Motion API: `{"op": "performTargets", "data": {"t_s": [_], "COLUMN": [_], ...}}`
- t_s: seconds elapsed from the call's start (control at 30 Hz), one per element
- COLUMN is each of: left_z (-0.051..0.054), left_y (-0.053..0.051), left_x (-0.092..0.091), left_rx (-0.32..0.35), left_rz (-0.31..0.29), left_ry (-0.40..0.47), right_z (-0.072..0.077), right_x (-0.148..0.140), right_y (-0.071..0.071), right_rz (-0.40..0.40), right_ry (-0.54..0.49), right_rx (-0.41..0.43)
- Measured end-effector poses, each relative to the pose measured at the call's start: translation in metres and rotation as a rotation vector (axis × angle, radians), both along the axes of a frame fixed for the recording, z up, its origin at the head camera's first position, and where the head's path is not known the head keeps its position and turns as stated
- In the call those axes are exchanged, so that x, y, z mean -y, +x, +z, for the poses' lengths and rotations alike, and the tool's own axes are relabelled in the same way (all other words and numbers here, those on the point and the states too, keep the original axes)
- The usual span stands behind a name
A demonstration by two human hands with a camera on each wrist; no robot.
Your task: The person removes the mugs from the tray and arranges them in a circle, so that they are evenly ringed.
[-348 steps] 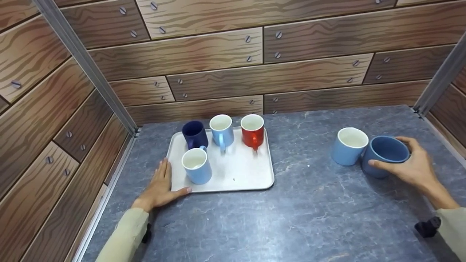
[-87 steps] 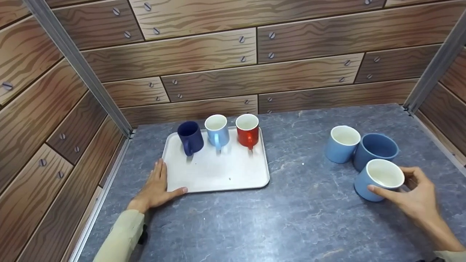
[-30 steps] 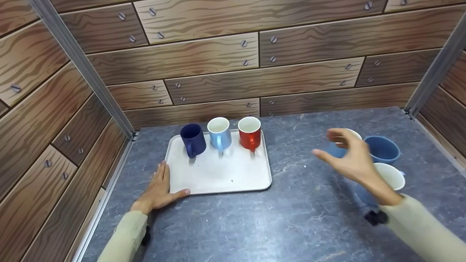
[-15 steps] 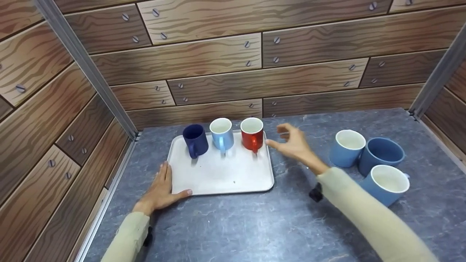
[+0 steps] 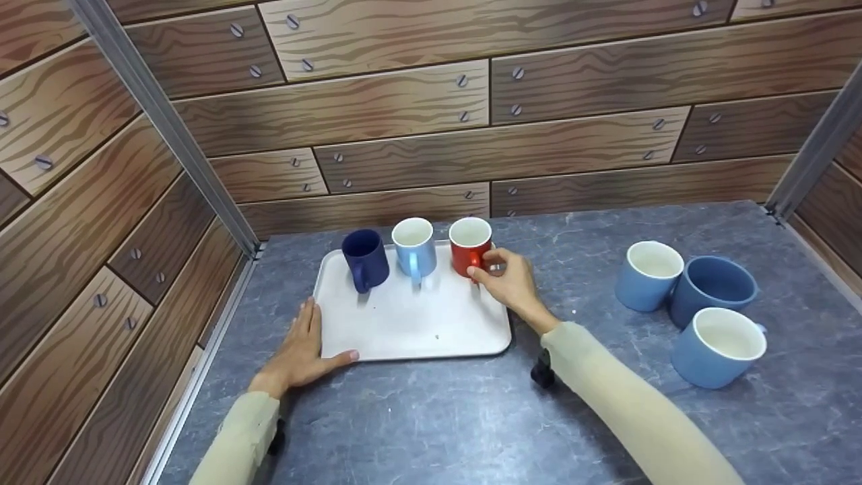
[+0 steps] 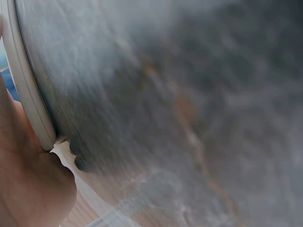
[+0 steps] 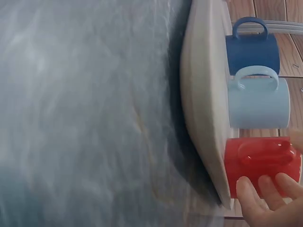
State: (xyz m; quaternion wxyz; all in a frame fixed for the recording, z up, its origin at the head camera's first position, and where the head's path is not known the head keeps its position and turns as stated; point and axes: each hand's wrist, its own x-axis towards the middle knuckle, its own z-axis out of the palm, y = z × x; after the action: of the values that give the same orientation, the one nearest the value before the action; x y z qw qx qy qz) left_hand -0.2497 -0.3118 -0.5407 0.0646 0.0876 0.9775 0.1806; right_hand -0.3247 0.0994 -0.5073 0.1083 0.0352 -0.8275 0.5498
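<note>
On the white tray [image 5: 404, 330] stand a navy mug [image 5: 366, 261], a light blue mug [image 5: 414, 248] and a red mug [image 5: 470, 244], lined up along its back, handles facing forward. My right hand [image 5: 510, 281] has thumb and fingers curled around the red mug's handle side. In the right wrist view its fingertips [image 7: 266, 185] lie against the red mug [image 7: 253, 149], whose handle partly shows. My left hand [image 5: 296, 351] lies flat at the tray's front left corner, fingers along the left edge, thumb on the front edge. The left wrist view shows it against the tray rim [image 6: 33, 94].
To the right, three mugs stand in a close cluster: a light blue one [image 5: 636, 286], a medium blue one [image 5: 690, 303] and another light blue one [image 5: 707, 357] in front. Wood-patterned walls [image 5: 431, 135] enclose the grey marbled tabletop [image 5: 431, 424] at the back and sides.
A light blue mug went from the tray to the right-hand cluster, where my right hand released it. That hand then swept left to the red mug. The left hand stays at the tray corner.
</note>
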Motion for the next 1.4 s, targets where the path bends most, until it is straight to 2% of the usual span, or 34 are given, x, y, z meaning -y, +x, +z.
{"op": "performTargets", "data": {"t_s": [0.13,0.33,0.7,1.0,1.4], "left_z": [0.002,0.002,0.001,0.003,0.002], "left_y": [0.000,-0.001,-0.002,-0.001,0.001], "left_x": [0.000,0.000,0.001,0.000,-0.001], "left_rx": [0.001,-0.006,-0.009,-0.016,-0.012], "left_rz": [-0.002,-0.006,0.002,-0.001,0.001], "left_ry": [-0.009,-0.003,-0.004,0.008,0.012], "right_z": [-0.004,-0.005,-0.002,-0.003,-0.002], "right_x": [0.006,0.012,0.010,0.014,0.014], "right_y": [0.001,0.003,0.003,0.003,0.003], "right_rz": [-0.017,-0.011,-0.089,-0.057,-0.086], "right_ry": [-0.040,-0.081,0.004,-0.057,-0.013], "right_rx": [-0.033,-0.033,-0.015,-0.027,-0.009]}}
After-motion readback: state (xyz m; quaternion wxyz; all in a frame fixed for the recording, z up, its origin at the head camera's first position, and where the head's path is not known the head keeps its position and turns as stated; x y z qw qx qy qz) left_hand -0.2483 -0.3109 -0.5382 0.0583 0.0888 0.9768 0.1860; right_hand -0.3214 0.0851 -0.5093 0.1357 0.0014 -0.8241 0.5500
